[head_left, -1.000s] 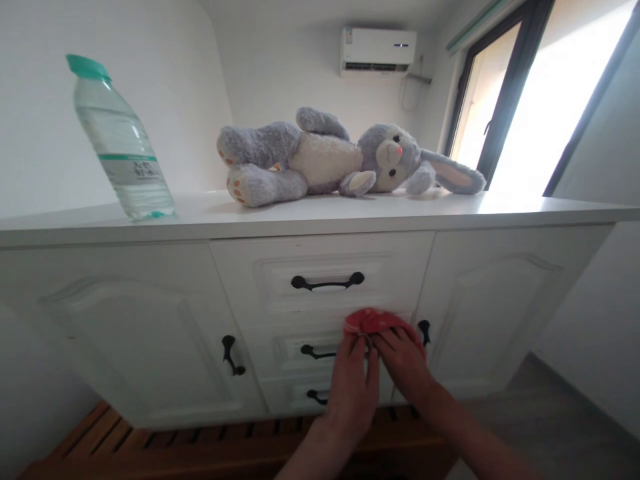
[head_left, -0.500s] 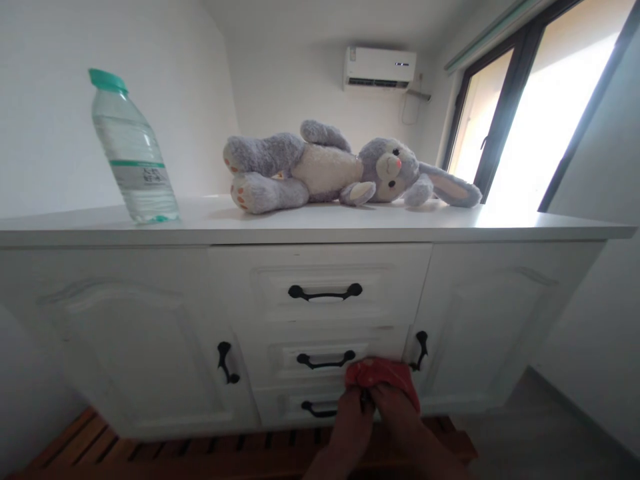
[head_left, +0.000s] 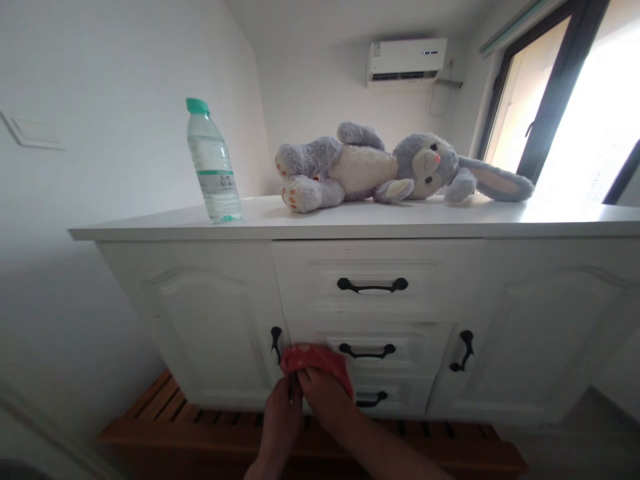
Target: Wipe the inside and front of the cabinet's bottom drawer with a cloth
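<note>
Head view: left hand [head_left: 280, 420] and right hand [head_left: 325, 400] together pinch a bunched red cloth [head_left: 313, 360] low before the cabinet [head_left: 210, 313], not yet set down; bottle [head_left: 214, 163] and plush rabbit [head_left: 380, 167] above.

Hands & red cloth shifted left along cabinet front

Red cloth [head_left: 315, 363], held by left hand [head_left: 281, 417] & right hand [head_left: 327, 400], was seen 1 s ago at the drawers' right edge, by the right door handle [head_left: 463, 350]; it is now found beside the left door handle [head_left: 276, 343], lower on the cabinet [head_left: 210, 313]. More of left wall & cabinet's left end is now taken in.
</note>
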Tool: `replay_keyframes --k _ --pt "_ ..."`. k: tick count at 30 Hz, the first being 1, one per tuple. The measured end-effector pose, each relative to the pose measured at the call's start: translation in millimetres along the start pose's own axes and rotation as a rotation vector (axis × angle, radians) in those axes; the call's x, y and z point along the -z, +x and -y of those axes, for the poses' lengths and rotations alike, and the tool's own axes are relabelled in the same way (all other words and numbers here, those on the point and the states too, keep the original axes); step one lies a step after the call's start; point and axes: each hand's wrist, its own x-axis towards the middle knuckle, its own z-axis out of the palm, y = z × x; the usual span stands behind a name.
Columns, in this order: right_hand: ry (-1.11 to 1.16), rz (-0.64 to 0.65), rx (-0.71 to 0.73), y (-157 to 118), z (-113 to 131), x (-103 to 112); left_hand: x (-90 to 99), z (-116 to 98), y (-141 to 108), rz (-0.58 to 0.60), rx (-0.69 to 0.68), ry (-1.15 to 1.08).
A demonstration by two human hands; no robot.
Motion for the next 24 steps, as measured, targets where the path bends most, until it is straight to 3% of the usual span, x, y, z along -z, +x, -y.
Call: replay_keyframes --k 3,6,10,17,20,24 --pt "-0.128 -0.016 -0.008 14 14 40 10.2 -15 -4 -0.197 -0.151 -0.032" --pt "-0.225 -0.034 -0.027 15 12 73 -1.3 -28 -7 -0.282 -0.277 0.014" --pt "-0.286 -0.033 -0.118 -10 -15 104 -28.5 -63 -12 -0.086 -0.411 0.088" --pt "-0.335 -0.080 -0.317 -108 -86 158 -66.2 -174 -22 0.287 -0.740 0.119" --pt "-0.424 -0.152 -0.333 -141 -107 161 -87.2 -189 -29 0.392 -0.763 0.078" --pt "-0.528 -0.213 -0.303 -159 -117 147 -104.0 -178 -37 0.442 -0.721 0.072"
